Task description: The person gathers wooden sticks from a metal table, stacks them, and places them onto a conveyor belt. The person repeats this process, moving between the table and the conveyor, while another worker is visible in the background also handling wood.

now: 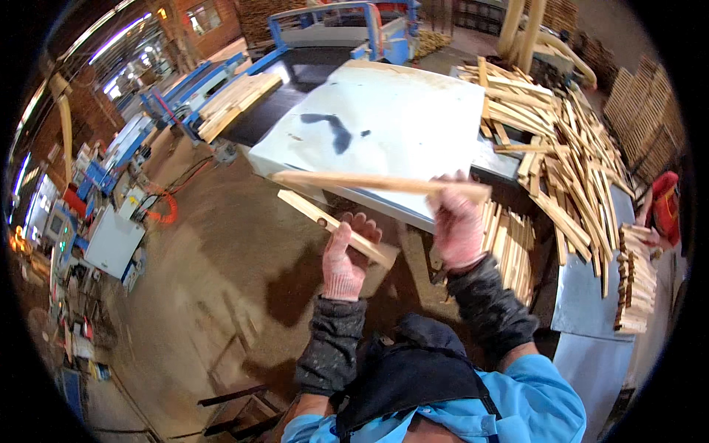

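My left hand (347,255), in a pinkish knit glove, is closed around a short wooden slat (303,210) with a dark knot near its middle. The slat slants down to the right, clear of the table. Higher and to the right, my gloved right hand (458,225) grips a longer wooden slat (354,181) near its right end. That slat lies almost level across the near edge of the white-topped table (413,111). Motion blurs the right hand somewhat. Dark sleeve covers reach over both forearms.
Loose wooden slats (576,170) lie heaped on the right, with stacked slats (509,247) below the table's right corner. More boards (240,103) rest by a blue-framed machine (317,33) at the back. A control cabinet (114,240) and an orange coiled hose (166,210) stand left.
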The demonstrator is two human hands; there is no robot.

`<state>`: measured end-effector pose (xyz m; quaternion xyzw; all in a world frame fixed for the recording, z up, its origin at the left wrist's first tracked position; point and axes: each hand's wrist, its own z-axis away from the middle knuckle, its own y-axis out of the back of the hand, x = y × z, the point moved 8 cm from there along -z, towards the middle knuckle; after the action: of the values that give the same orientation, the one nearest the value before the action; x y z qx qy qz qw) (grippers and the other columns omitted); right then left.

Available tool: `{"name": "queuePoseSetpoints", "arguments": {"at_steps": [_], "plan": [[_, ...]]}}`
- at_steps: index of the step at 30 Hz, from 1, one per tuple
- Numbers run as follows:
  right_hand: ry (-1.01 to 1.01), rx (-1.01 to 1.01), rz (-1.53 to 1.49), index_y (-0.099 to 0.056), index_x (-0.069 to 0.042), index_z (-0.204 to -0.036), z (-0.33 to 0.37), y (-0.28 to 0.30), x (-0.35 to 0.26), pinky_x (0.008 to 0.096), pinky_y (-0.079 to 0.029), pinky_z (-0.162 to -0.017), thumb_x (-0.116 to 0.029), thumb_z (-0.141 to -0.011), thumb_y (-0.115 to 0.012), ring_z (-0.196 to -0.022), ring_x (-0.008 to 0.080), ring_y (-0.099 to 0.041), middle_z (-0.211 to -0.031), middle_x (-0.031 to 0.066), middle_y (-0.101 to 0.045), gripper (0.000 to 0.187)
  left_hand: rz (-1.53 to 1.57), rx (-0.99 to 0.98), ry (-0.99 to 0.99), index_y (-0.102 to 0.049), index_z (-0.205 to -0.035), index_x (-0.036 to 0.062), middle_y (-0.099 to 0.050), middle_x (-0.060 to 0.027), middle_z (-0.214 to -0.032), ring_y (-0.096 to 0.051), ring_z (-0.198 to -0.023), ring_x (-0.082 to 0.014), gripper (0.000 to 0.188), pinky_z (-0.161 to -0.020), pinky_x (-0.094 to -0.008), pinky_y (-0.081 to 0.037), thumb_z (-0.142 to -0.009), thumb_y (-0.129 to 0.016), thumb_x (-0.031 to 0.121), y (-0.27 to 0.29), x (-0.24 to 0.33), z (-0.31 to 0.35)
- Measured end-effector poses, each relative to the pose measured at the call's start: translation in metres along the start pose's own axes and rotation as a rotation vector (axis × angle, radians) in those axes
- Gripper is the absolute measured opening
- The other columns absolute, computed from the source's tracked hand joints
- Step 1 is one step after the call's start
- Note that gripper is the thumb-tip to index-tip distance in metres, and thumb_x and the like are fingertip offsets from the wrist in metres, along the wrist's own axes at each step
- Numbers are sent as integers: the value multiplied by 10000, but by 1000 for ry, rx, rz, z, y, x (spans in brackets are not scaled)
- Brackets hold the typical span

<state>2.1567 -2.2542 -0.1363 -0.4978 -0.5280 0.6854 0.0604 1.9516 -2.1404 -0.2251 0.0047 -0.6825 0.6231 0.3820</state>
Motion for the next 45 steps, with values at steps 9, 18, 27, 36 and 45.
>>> {"name": "queuePoseSetpoints", "arguments": {"at_steps": [9, 18, 27, 36, 45], "plan": [[-442, -257, 74, -432, -47, -1580, 74, -39, 205, 474, -491, -1154, -71, -877, -863, -1384, 291, -551, -1460, 114, -588, 826, 290, 88, -264, -582, -1419, 90, -672, -100, -1328, -632, -1273, -280, 487, -1138, -496, -501, -1002, -752, 274, 121, 98, -2], [-593, -655, 572, -305, -69, -1688, 63, -58, 357, 424, -529, -1069, -227, -919, -858, -1255, 205, -622, -1470, 101, -604, 961, 57, 380, -589, -608, -1362, 70, -680, -49, -1142, -662, -1125, -218, 488, -1057, -433, -548, -919, -812, 58, 243, 270, 26], [-1021, -863, 604, -513, -39, -1582, 87, -149, 521, 321, -580, -840, -212, -1025, -758, -1036, 149, -700, -1278, 40, -716, 632, -236, 519, -481, -629, -1259, 67, -670, -70, -1069, -682, -1019, -236, 377, -920, -425, -593, -932, -809, 121, 344, 384, -64], [-1127, -850, 604, -527, -67, -1584, 51, -186, 605, 294, -565, -912, -134, -1052, -706, -1048, 99, -663, -1294, -2, -713, 565, -61, 545, -410, -650, -1230, 98, -677, -89, -1155, -690, -1070, -281, 307, -985, -497, -594, -985, -792, 217, 384, 488, -149], [-1026, -847, 968, -411, -57, -1642, -35, -254, 676, 376, -461, -1176, -218, -1021, -756, -1373, 222, -572, -1536, 107, -591, 728, -203, 487, -249, -629, -1196, 70, -672, -94, -1121, -701, -1035, -263, 349, -960, -474, -614, -918, -826, 147, 427, 541, -303]]}}
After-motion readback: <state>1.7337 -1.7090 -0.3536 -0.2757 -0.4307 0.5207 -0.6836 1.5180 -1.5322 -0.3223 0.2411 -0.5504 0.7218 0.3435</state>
